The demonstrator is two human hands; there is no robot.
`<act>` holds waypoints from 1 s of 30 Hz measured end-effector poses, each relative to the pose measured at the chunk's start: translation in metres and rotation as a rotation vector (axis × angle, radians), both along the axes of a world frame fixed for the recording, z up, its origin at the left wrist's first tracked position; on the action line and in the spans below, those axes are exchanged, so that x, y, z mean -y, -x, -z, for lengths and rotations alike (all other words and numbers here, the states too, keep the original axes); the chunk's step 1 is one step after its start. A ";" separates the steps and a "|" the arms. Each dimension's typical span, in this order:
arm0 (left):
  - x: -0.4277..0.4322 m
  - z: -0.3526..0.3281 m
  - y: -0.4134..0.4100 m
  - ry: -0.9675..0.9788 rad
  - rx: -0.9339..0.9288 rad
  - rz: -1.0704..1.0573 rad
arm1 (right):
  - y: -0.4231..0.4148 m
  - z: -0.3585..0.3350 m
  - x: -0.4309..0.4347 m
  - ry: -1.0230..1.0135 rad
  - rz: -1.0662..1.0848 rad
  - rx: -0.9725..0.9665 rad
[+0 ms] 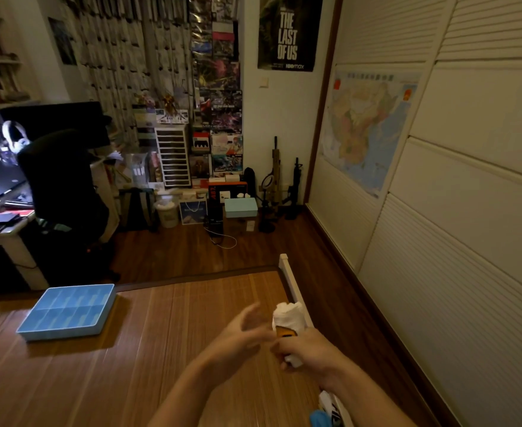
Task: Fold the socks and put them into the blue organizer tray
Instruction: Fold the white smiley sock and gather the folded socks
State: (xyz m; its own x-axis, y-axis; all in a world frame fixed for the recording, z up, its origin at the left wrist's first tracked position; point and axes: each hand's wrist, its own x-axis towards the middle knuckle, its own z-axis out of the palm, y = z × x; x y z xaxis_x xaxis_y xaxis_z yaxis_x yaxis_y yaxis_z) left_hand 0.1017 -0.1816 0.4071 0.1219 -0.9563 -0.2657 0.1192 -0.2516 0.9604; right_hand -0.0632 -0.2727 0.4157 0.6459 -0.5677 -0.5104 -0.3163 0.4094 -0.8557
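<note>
A rolled white sock with an orange mark [287, 318] is held up above the bamboo mat [167, 349], near its right edge. My right hand [307, 348] grips the lower part of the roll. Just left of it, my left hand [243, 329] is blurred, with its fingers spread and its fingertips at the sock's side; I cannot tell if they touch it. The blue organizer tray [65, 311] lies on the mat at the far left, its several compartments showing nothing inside. More socks [329, 409], white with black marks and a blue one, lie under my right forearm at the bottom edge.
A white rail [290, 282] runs along the mat's right edge, with wooden floor and a white wardrobe wall beyond. A black chair [62, 186] and a desk stand at the far left. Boxes and shelves line the back wall.
</note>
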 end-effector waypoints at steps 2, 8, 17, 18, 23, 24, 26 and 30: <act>-0.006 -0.001 0.003 -0.034 -0.066 0.099 | 0.002 -0.004 -0.002 -0.212 -0.048 0.205; -0.004 -0.010 0.021 0.077 -0.086 0.126 | -0.006 -0.015 -0.012 -0.067 -0.222 0.237; -0.004 -0.001 0.031 0.075 0.076 -0.092 | -0.021 -0.012 -0.031 0.312 -0.158 -0.034; -0.004 -0.001 0.031 0.087 0.069 -0.101 | -0.021 -0.013 -0.031 0.324 -0.169 -0.036; -0.006 0.000 0.022 0.156 -0.139 -0.293 | -0.016 -0.020 -0.024 0.296 -0.196 -0.098; -0.006 0.000 0.019 0.178 -0.177 -0.337 | -0.015 -0.021 -0.022 0.291 -0.180 -0.112; -0.004 -0.001 0.016 0.224 -0.261 -0.393 | -0.013 -0.023 -0.020 0.314 -0.144 -0.114; -0.002 -0.005 0.013 0.266 -0.402 -0.454 | -0.016 -0.027 -0.024 0.469 -0.027 -0.077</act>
